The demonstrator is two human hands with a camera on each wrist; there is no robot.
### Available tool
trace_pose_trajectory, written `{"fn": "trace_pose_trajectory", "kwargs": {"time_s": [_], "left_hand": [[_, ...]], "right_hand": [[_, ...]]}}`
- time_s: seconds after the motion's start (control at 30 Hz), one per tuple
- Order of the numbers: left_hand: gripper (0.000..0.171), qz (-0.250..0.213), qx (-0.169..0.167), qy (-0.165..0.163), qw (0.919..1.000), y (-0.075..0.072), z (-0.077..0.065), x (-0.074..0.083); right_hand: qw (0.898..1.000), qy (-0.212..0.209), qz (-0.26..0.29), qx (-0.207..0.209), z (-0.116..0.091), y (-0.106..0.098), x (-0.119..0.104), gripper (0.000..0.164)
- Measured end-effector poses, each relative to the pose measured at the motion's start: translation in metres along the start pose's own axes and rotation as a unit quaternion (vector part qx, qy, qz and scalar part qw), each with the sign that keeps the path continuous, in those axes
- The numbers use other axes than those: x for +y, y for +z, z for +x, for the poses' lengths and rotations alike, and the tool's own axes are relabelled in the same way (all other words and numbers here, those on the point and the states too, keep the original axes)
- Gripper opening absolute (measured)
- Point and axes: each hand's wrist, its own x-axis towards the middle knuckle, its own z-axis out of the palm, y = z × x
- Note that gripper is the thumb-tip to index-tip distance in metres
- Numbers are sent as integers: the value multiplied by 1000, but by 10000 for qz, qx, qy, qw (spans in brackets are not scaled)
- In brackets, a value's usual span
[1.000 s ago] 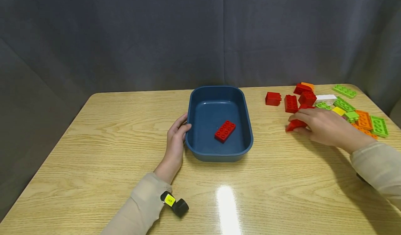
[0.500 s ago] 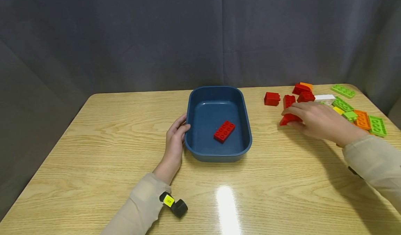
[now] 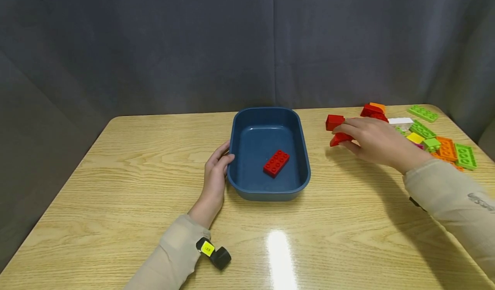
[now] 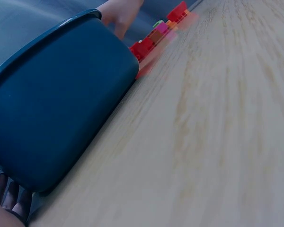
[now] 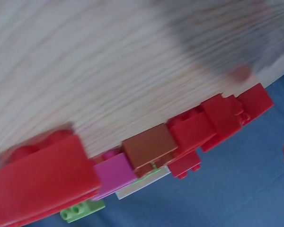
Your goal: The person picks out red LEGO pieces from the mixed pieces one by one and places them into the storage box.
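Observation:
A deep blue plastic bin (image 3: 268, 190) stands on the table, a red toy building brick (image 3: 276, 163) lying inside it with studs up. At its left side my left hand (image 3: 214, 176) holds the bin, thumb at the rim and fingers along the outer wall; those fingers (image 4: 12, 196) also show low in the left wrist view. My right hand (image 3: 373, 139) pinches another red building brick (image 3: 340, 138) between thumb and fingers, right of the bin, largely covered by the hand. Behind it sits a red brick (image 3: 334, 121) on the table.
Several loose bricks spread over the table's right back: red bricks (image 3: 372, 109), a white brick (image 3: 401, 122), a yellow brick (image 3: 415, 138), an orange plate (image 3: 446, 148) and a green plate (image 3: 465, 156). A dark curtain (image 3: 193, 45) hangs behind the table.
My right hand has moved left and slightly back with the red brick, away from the pile and nearer the bin. My left hand and the bin stay in place.

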Motion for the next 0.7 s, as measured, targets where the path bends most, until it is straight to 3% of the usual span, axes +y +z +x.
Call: {"fn": "trace_pose_trajectory", "kwargs": {"time_s": [0.27,0.7], "left_hand": [[48,8,41,-18,10000,0,1,0],[49,-62,12,4,10000,1,-1,-1]], "right_hand": [[9991,-43,138,402,16,1,-6,36],[9979,-46,225,609,46,1,-24,35]]}}
